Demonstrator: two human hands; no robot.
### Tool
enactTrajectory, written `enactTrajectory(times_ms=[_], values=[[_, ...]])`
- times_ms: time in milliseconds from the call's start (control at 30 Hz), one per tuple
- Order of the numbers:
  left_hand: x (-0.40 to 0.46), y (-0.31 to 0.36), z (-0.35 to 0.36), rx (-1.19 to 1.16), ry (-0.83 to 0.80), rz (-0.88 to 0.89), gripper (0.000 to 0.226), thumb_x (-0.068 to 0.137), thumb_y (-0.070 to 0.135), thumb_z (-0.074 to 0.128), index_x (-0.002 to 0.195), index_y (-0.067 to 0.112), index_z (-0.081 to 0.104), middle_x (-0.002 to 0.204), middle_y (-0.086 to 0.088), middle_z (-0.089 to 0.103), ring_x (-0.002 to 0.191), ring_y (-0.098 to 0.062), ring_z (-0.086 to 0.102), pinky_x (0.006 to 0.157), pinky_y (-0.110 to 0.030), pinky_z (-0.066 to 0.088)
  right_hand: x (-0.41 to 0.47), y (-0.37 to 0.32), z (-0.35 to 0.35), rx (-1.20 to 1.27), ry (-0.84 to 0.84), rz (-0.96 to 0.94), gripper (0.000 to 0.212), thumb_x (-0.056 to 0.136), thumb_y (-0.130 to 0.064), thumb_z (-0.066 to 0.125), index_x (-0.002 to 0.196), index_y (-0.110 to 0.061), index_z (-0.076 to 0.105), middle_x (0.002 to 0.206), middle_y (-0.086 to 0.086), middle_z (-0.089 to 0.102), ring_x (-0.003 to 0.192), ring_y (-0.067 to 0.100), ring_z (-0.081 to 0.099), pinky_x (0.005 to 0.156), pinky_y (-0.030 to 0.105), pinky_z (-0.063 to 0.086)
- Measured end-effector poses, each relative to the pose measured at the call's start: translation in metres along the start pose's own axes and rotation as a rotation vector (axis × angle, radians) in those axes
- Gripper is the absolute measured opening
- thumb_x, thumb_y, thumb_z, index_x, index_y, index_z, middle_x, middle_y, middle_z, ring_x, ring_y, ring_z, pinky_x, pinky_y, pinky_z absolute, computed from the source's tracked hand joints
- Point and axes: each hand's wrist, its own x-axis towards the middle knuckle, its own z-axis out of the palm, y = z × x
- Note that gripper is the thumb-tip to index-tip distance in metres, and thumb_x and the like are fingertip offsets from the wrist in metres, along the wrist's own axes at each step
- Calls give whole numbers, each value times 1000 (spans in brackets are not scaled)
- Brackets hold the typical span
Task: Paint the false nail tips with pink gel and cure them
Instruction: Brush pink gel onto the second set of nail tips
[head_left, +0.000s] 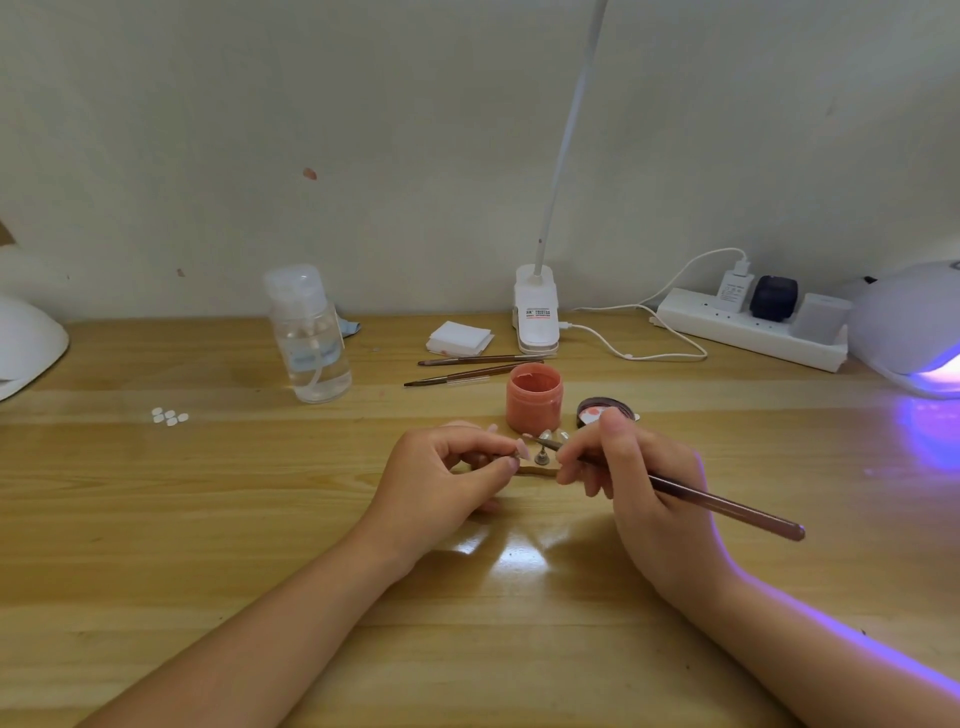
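- Curing lamp (906, 325) sits at the far right edge of the wooden desk (208, 519), lit, with violet light spilling onto the wood. I judge it a light plastic shell, easy to shove by accident. A second white dome (26, 343) lies at the far left.
- Pump bottle (311, 338) of clear liquid stands left of centre. It carries a pale blue label whose writing I cannot read.
- Clip lamp base (536, 317) stands at the back and bears a sticker with red and dark print, too small to make out. The charger (733, 291) on the power strip (748, 327) shows print that is likewise illegible.
- Pink gel jar (534, 392) is open, its lid (605, 410) just beside it on the right. It looks small and light (a nudge from the brush hand could tip it), so I would steady it by the wall when dipping.
- Right hand (634, 478) is clenched round a brush (727, 506) in a pen hold, tip aimed left at the nail.
- Left hand (447, 467) pinches the false nail tip (522, 448) just in front of the jar, seemingly on a small stand, though I cannot see the mount clearly. More tips (545, 435) cluster just behind.
- My read on handling: thin, springy, glossy plastic that slips and smears when wet, so take it by the mount or edges, never the painted face.
- Spare brushes (478, 366) lie behind the jar, and white tabs (169, 415) lie well apart to the left.
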Motion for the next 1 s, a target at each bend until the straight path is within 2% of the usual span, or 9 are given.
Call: enactTrajectory(times_ms=[100,200,300,367,500,600,767,867,1000], values=[[1,0,0,6,8,4,33,76,0,69,67,31,75,82,-5,68,92,5,61,68,-24,57,1,-1,1,3,-10,13,39,91,-33,38,64,-18,63,59,1,62,52,5,51,54,11,38],[1,0,-1,8,-3,1,33,76,2,69,68,34,74,77,7,69,94,8,60,68,-24,56,0,0,-1,39,4,43,44,93,-25,43,57,-11,64,50,7,58,47,4,50,53,12,37],[0,0,0,-12,-21,5,33,77,3,69,68,34,74,76,16,69,95,8,59,59,-18,53,-2,0,-2,68,6,55,50,93,-26,41,52,-8,62,42,8,52,41,3,46,51,10,34],[0,1,0,-30,-24,10,34,77,2,69,67,34,74,75,16,68,95,7,59,56,-17,52,-2,-1,-2,79,11,30,49,91,-33,38,54,-10,62,45,9,53,43,3,47,51,10,35],[-1,3,0,-47,-27,16,33,76,2,69,68,33,75,75,14,68,91,5,60,54,-17,51,1,-2,1,54,4,16,42,89,-34,36,65,-15,64,57,7,62,51,6,51,53,13,39],[-1,3,0,-55,-28,20,33,76,1,69,68,33,75,79,12,69,90,4,61,54,-17,51,1,-1,1,49,-2,35,43,89,-36,37,65,-13,65,58,7,62,50,8,51,53,13,39],[-1,3,0,-45,-17,20,33,76,4,69,68,35,74,86,13,69,81,-1,62,56,-18,52,-1,-1,-2,87,9,77,50,87,-40,37,54,-15,64,48,10,56,43,12,45,48,16,37],[-1,3,-1,-27,-23,37,33,76,4,69,69,36,74,87,13,69,78,-2,62,58,-20,53,-1,-2,-1,79,20,26,45,89,-35,35,62,-14,63,57,10,60,47,10,48,50,16,39],[1,0,-2,6,-34,41,31,77,5,69,73,35,74,87,11,68,89,-4,62,68,-27,56,2,-3,1,35,-2,8,41,91,-32,36,67,-14,64,63,7,63,50,10,52,53,14,40]])
